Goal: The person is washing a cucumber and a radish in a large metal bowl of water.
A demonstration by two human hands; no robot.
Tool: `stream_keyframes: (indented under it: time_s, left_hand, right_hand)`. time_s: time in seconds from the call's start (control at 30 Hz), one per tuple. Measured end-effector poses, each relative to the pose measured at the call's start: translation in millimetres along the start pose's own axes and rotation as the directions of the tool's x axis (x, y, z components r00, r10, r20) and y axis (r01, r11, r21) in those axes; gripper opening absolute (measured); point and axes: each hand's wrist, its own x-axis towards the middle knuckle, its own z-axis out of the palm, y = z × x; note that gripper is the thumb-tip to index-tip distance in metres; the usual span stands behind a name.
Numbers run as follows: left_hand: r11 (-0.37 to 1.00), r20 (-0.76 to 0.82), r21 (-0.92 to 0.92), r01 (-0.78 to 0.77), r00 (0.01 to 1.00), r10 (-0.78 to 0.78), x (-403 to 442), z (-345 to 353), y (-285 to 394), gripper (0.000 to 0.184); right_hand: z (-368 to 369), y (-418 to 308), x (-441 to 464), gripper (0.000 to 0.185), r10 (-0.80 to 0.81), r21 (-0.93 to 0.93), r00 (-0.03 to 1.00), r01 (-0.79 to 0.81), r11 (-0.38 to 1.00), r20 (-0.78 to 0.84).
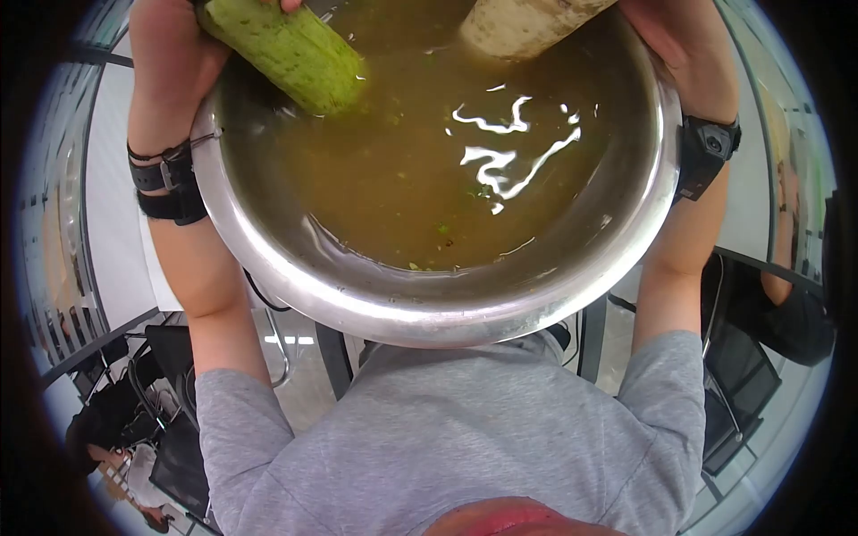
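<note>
The basin sits directly before your torso. Water lies inside it. At the far side, 2 items extend over the water: the left vegetable, against your left hand, and the right vegetable, near your right hand. Left of your torso stands a chair; right of it, another chair.

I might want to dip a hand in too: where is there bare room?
Open water lies free between the green vegetable, the pale vegetable and the basin's near rim; murk hides the bottom. A plain white strip shows outside the left forearm. The far side is crowded, with both vegetables, the left hand and the right hand.
</note>
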Motion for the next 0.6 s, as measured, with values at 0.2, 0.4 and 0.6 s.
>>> stream_keyframes:
  time_s: [0.2,0.4,0.6]
  left_hand:
    - [0.993,0.034,0.101,0.065,0.997,-0.069,-2.9,9.4,7.0,0.048]
    - [0.989,0.039,0.129,0.068,0.996,-0.074,-2.7,10.5,7.2,0.049]
    - [0.983,0.077,0.180,0.027,0.996,-0.041,-2.9,6.8,1.8,0.047]
  right_hand:
    - [-12.0,4.2,6.2,0.028,-0.101,0.178,0.992,0.085,0.980,0.079]
    - [-42.1,8.7,28.2,0.029,-0.131,0.397,0.991,0.113,0.911,0.020]
    - [-61.4,13.8,32.5,0.021,-0.127,0.533,0.989,0.067,0.844,0.078]
